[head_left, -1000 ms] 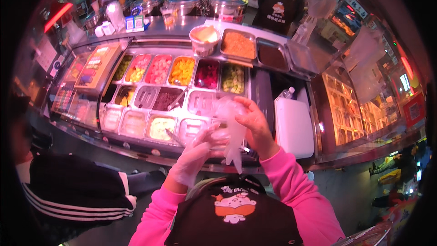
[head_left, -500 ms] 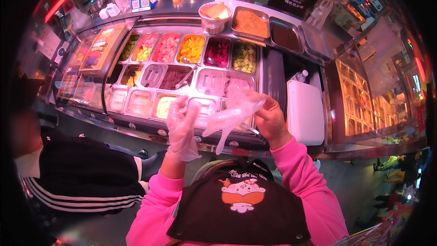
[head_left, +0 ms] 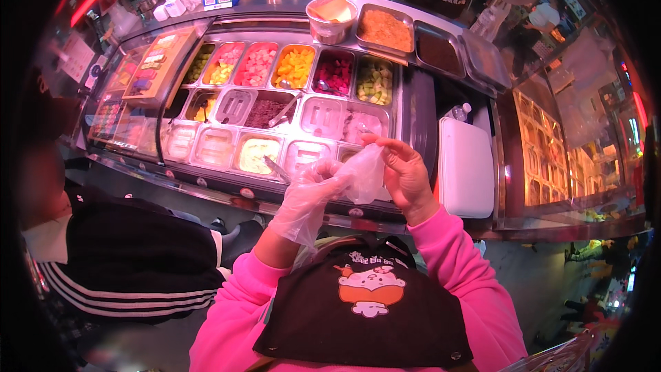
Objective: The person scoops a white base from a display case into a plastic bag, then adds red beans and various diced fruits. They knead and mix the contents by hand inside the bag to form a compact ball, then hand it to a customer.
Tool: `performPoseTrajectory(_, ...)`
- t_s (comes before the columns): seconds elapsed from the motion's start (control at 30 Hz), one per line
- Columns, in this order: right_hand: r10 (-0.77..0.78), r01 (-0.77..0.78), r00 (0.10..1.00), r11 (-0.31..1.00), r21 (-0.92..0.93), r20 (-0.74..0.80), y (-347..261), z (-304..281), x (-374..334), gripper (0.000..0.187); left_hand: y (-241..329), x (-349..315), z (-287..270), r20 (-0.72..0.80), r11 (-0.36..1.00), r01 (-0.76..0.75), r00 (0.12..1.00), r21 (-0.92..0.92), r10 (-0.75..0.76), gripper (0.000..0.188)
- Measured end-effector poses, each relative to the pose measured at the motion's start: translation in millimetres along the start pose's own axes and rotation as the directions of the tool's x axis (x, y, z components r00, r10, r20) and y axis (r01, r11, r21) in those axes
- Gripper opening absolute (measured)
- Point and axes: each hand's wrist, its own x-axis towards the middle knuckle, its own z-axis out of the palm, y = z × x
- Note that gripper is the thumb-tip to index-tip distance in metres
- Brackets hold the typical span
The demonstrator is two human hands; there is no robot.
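While the left hand and right hand pinched the loose glove mid-frame between their fingers, it seemed light and limp. Its rim looked the best hold.

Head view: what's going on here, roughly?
A person in pink sleeves is handling thin translucent plastic, apparently a loose glove, at a food counter. Their left hand, already gloved, grips it; their bare right hand has its fingertips at its upper edge. It is not on the right hand yet. Beyond the hands are trays of food, including yellow fruit pieces, and a white box stands to the right.
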Motion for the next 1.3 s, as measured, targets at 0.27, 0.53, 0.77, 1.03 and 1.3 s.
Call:
performPoseTrajectory(0.27,0.096,-0.082,0.99,0.987,0.138,-0.102,5,-4,0,0.024,-16,10,5,-0.073,0.99,-0.144,0.987,-0.009,0.143,0.008)
performPoseTrajectory(0.53,-0.418,0.725,0.627,0.005,-0.688,0.657,-16,44,-40,0.027,-37,22,8,-0.092,0.853,-0.245,0.943,0.462,0.321,0.009)
performPoseTrajectory(0.77,-0.184,0.476,0.81,-0.35,-0.807,0.557,1,26,-39,0.03,-37,19,19,0.058,0.444,-0.383,0.806,0.81,0.589,0.012)
performPoseTrajectory(1.03,0.106,-0.497,0.852,0.469,-0.73,-0.512,2,6,-42,0.017,-55,23,33,0.421,0.035,-0.55,0.678,0.834,0.603,0.016)
performPoseTrajectory(1.3,0.123,-0.077,0.97,0.973,0.216,-0.209,20,-16,-61,0.05,-71,26,47,0.603,-0.003,-0.683,0.642,0.73,0.473,0.026)
